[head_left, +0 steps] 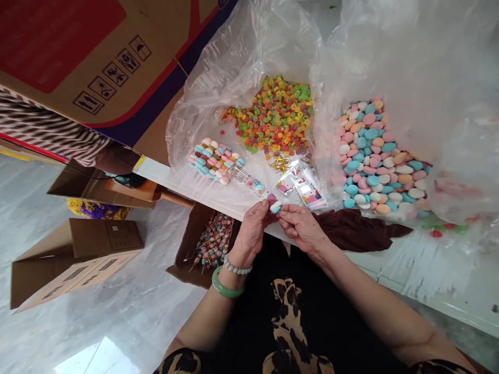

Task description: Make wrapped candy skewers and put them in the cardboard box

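Note:
At the table's front edge, my left hand pinches the top of a small clear printed packet beside a white and blue candy piece. From the right, the closed fingers of my right hand grip that candy piece. Skewered rows of pastel candies lie to the left. Flat printed packets and gold twist ties rest just beyond my hands. Farther back is a heap of small ring candies on clear plastic. On the right lies a pile of pastel oval candies.
A large printed carton stands at the upper left, with a person's striped sleeve beside it. Below the table edge, an open box holds wrapped candy sticks. Brown cloth and white sticks lie at the right.

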A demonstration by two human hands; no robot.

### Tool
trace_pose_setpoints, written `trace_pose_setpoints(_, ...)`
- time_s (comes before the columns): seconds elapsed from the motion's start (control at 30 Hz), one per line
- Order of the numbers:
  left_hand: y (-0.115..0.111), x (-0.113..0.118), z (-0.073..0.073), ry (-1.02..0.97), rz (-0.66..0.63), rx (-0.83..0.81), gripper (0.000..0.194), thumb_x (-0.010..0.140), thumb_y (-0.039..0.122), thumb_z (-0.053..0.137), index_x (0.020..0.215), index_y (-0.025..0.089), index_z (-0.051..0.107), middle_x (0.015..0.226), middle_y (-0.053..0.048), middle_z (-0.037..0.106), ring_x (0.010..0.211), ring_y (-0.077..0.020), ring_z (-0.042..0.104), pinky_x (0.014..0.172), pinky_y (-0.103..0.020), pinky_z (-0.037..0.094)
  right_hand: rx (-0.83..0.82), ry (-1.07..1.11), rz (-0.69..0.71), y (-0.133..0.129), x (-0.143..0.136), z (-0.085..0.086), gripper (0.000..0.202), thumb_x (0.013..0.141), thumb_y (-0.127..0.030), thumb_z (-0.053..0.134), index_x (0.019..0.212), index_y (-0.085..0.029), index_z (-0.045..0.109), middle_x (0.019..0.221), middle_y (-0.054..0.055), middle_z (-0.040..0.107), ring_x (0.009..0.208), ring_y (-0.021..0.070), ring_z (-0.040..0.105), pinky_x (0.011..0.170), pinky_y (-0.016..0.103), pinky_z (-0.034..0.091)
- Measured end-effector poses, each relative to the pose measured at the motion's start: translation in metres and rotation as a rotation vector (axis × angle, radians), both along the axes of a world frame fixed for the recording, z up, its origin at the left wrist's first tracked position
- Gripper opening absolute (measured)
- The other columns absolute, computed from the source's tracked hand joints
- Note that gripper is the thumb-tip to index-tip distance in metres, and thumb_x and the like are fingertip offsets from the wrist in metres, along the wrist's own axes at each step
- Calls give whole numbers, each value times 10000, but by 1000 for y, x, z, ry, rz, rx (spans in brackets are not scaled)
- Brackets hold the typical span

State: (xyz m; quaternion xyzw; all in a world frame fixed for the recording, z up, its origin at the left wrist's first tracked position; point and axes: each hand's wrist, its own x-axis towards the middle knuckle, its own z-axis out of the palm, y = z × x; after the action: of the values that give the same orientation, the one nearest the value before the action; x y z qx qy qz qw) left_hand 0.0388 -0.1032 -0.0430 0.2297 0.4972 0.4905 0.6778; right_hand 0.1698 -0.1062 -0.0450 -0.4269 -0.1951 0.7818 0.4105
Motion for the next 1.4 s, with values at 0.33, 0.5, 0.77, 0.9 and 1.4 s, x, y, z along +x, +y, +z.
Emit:
trace_pose_setpoints(0.33, -5, -8, -7, 657, 147, 304, 91, 755, 298, 717, 758, 209, 699, 730, 15, 668, 706, -136, 562, 706, -236, 430, 6, -49, -3, 0, 2, -7, 277, 610, -352, 784, 695, -154, 611, 516, -40, 522, 378, 17, 287, 343, 154, 116)
trace_pose_setpoints(0.5, -5, -9, -6, 812, 158, 354, 79, 770, 294, 689, 763, 222, 722, 713, 16, 673, 673, -143, 559, 678, -237, 411, 22, -86, 5, -1, 1, -4, 273, 613, -367, 769, 683, -158, 607, 493, -47, 504, 376, 21, 277, 340, 155, 113)
trace_pose_setpoints(0.77, -8, -9, -12, 855, 81, 372, 150, 788, 264, 649, 648, 210, 663, 632, 29, 587, 643, -130, 511, 648, -230, 386, -10, -49, -20, 1, 1, -4, 254, 593, -335, 766, 668, -157, 601, 471, -60, 471, 366, 17, 262, 336, 160, 105)
trace_pose_setpoints(0.9, -8, -7, -12, 782, 29, 370, 161, 820, 315, 638, 705, 210, 678, 641, 26, 592, 634, -128, 510, 645, -237, 392, 10, -29, -37, 2, 1, -2, 256, 597, -338, 762, 671, -160, 594, 489, -58, 487, 372, 15, 266, 342, 157, 111)
trace_pose_setpoints(1.4, 13, -13, -2, -71, 92, 29, 340, 730, 461, 753, 830, 155, 647, 819, -49, 699, 790, -174, 666, 786, -326, 518, 131, -250, 25, -4, -1, -3, 221, 687, -388, 651, 676, -186, 563, 480, -68, 460, 401, 53, 291, 391, 194, 176)
